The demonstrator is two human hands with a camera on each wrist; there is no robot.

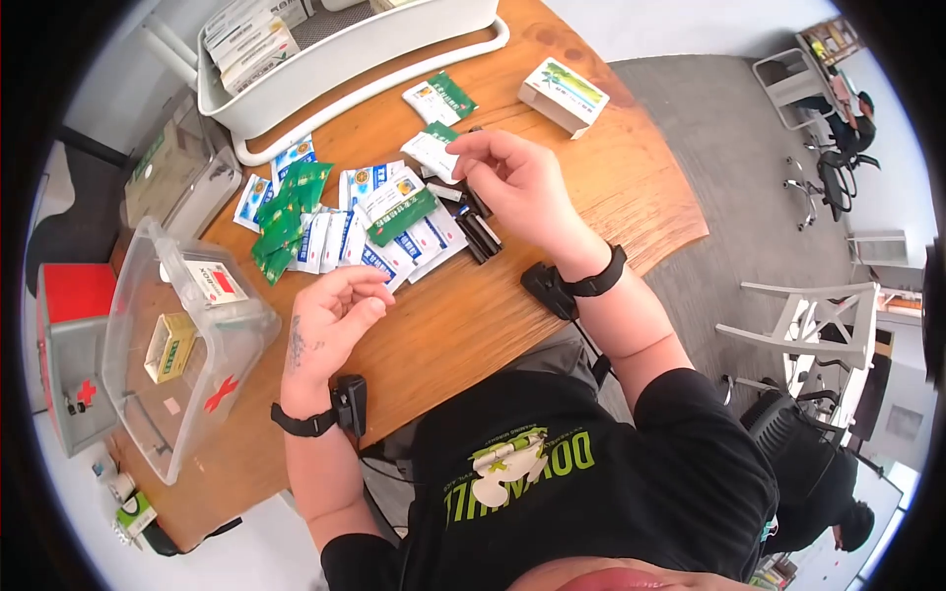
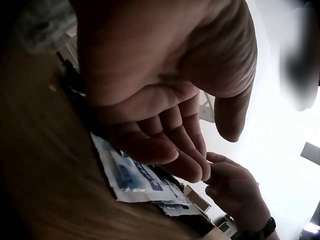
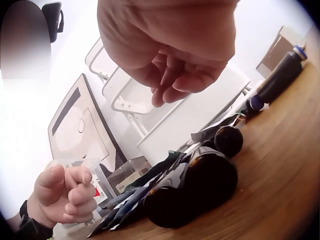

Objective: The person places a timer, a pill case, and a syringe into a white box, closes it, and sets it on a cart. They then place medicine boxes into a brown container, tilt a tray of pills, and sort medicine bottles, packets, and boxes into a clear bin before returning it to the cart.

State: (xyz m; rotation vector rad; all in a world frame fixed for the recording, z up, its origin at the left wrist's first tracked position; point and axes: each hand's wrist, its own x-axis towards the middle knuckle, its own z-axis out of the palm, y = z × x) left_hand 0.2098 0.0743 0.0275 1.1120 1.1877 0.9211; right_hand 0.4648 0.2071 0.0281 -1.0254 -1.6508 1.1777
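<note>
My left hand (image 1: 330,325) is over the table's near side, palm inward, fingers loosely bent and holding nothing. White-and-blue sachets (image 2: 132,175) lie beyond its fingers in the left wrist view. My right hand (image 1: 522,187) hovers at the right of the pile, fingers bent and thumb near the index finger; the right wrist view shows nothing in its fingers (image 3: 175,82). Past its fingertips is a white-and-green sachet (image 1: 431,153). Dark bottles (image 1: 478,236) lie below it. Green sachets (image 1: 286,217) and a green-banded white sachet (image 1: 399,207) are in the pile.
A white basket (image 1: 345,69) with boxes stands at the back left. A green-and-white box (image 1: 564,96) sits at the back right, another sachet (image 1: 439,98) to its left. At the left are a clear bin (image 1: 212,345) holding boxes and a red-lidded case (image 1: 79,345).
</note>
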